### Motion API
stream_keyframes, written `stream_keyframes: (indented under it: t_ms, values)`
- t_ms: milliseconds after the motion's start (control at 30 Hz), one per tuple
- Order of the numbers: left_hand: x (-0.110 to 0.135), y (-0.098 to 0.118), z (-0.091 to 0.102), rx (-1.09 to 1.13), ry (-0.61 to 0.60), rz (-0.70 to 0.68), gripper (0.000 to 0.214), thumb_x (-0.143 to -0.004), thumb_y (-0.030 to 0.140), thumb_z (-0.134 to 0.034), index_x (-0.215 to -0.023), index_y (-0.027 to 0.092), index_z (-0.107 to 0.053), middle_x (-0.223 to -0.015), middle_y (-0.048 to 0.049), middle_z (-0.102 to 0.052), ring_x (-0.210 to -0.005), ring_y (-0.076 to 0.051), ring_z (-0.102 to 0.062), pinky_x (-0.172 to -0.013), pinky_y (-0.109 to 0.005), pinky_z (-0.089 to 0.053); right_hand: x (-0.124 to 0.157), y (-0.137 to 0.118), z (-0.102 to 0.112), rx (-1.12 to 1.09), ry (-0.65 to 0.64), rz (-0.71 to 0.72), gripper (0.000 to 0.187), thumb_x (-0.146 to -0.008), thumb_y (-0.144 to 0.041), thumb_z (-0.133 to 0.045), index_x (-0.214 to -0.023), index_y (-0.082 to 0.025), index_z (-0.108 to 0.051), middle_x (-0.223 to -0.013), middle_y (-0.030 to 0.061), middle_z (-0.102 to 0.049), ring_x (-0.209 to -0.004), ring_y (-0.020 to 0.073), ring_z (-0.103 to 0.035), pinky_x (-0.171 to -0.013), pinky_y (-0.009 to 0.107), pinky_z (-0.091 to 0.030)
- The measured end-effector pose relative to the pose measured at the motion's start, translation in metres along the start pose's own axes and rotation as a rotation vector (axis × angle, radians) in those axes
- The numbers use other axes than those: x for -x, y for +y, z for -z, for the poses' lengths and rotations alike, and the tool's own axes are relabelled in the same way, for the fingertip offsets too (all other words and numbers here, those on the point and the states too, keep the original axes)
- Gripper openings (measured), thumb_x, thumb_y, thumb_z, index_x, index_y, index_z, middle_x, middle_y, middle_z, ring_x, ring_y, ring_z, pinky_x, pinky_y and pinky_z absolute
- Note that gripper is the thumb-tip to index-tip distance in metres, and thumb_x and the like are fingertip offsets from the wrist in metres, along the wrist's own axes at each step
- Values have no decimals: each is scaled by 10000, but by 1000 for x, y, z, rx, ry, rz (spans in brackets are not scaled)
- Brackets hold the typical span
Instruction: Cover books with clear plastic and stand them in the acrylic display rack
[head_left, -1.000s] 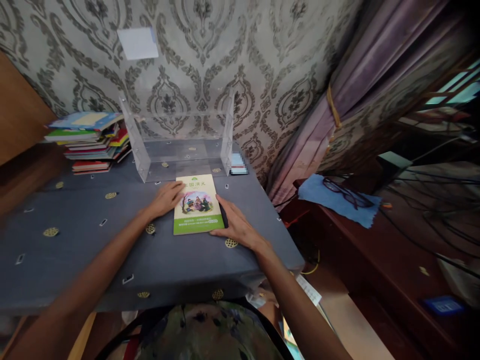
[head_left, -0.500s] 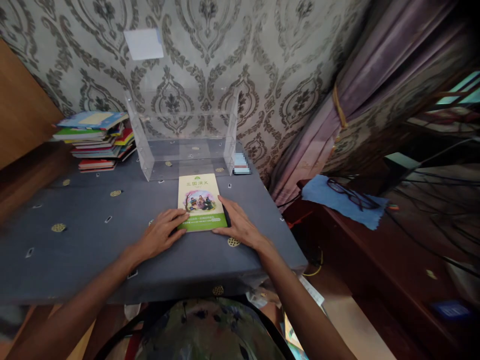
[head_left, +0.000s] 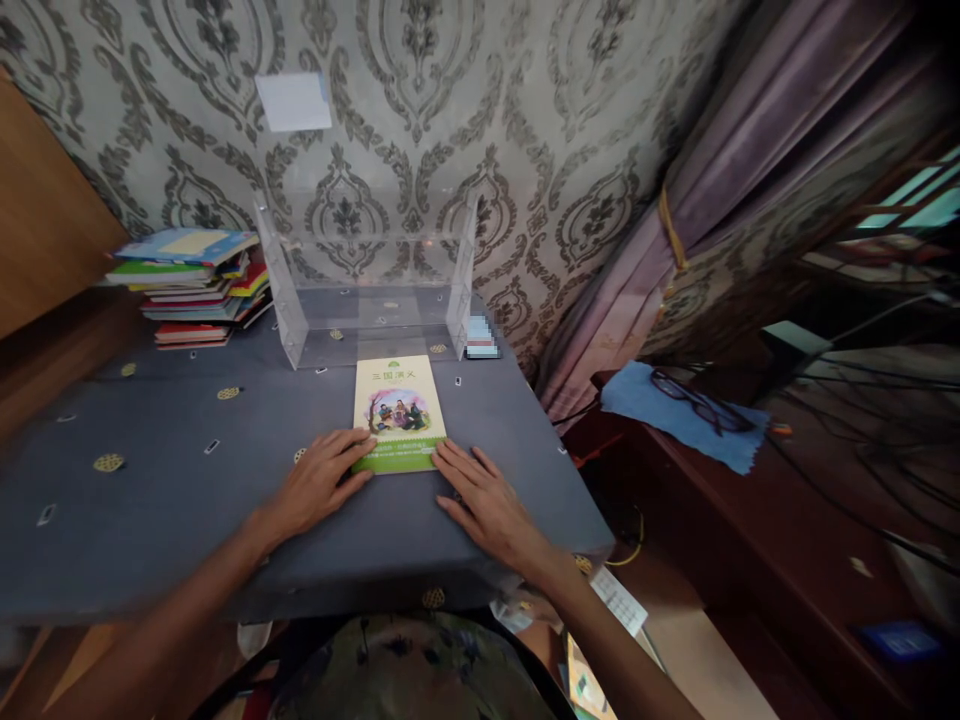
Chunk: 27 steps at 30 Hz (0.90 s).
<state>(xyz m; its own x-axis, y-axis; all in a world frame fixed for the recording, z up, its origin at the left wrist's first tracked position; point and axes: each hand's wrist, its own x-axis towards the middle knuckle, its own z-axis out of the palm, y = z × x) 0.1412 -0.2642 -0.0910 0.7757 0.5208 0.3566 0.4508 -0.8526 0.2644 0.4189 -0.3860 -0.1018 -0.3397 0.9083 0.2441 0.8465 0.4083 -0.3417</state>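
A cream and green paperback book [head_left: 399,408] with a picture on its cover lies closed on the grey patterned tablecloth [head_left: 247,470]. At its lower left edge rests my left hand [head_left: 324,482], fingers stretched out and their tips touching the cover. My right hand [head_left: 487,502] lies flat at the lower right corner, fingers spread, the fingertips at the book's edge. Just behind the book stands a clear plastic rack [head_left: 289,310] with see-through sides.
Stacked books [head_left: 195,280] sit at the back left of the table. A small pale blue item [head_left: 481,340], partly blurred, lies right of the rack. Further right, eyeglasses [head_left: 697,400] rest on a blue cloth [head_left: 637,400] on a dark red surface, with cables beyond. A purple curtain [head_left: 637,290] hangs nearby.
My right hand has slid down and opened from the book's right side to its lower right corner. My left hand stays at the left edge. The view has shifted slightly.
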Motion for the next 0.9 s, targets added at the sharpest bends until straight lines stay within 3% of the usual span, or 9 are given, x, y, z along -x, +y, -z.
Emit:
stream_keyframes:
  t_ms: [167,400,567,700,900]
  values:
    - [-21,-11,2,79,-15,37,359,-1046,382,-398,-1230,205,-650,-1191,-96,-659,-1104,-221,-604,-964,-395,-502,-15,13,9,-52,-17,-36,491,-1037,-351,-449,-1501,-188,-449,-1553,129,-463,-1476,244,-382,-1208,527,-335]
    - [-67,-48,-22,-75,39,142,395,-1007,413,-447,-1293,204,-623,-1336,-121,-620,-1214,-268,-580,-1013,-440,-489,-88,41,1,-36,-17,-110,486,-1034,-370,-434,-1477,-178,-487,-1551,150,-461,-1475,270,-382,-1186,520,-350]
    - [-101,-54,-36,-136,6,154,403,-999,369,-450,-1308,166,-611,-1395,-140,-610,-1319,-271,-540,-1125,-453,-412,-132,49,-3,56,-25,-160,473,-1031,-346,-441,-1455,-145,-504,-1552,171,-454,-1478,274,-371,-1193,523,-318]
    - [-116,-49,-44,-144,-25,158,434,-1009,343,-417,-1371,156,-566,-1473,-141,-555,-1394,-255,-482,-1179,-459,-351,-146,51,-7,78,-7,-200,473,-1032,-328,-433,-1473,-162,-480,-1563,155,-443,-1483,263,-359,-1200,516,-298]
    - [-117,-50,-53,-157,-27,178,459,-1020,355,-384,-1423,186,-524,-1526,-122,-505,-1446,-241,-419,-1183,-458,-340,-146,55,-10,81,6,-216,512,-1027,-356,-435,-1499,-158,-444,-1590,164,-396,-1505,270,-311,-1204,500,-279]
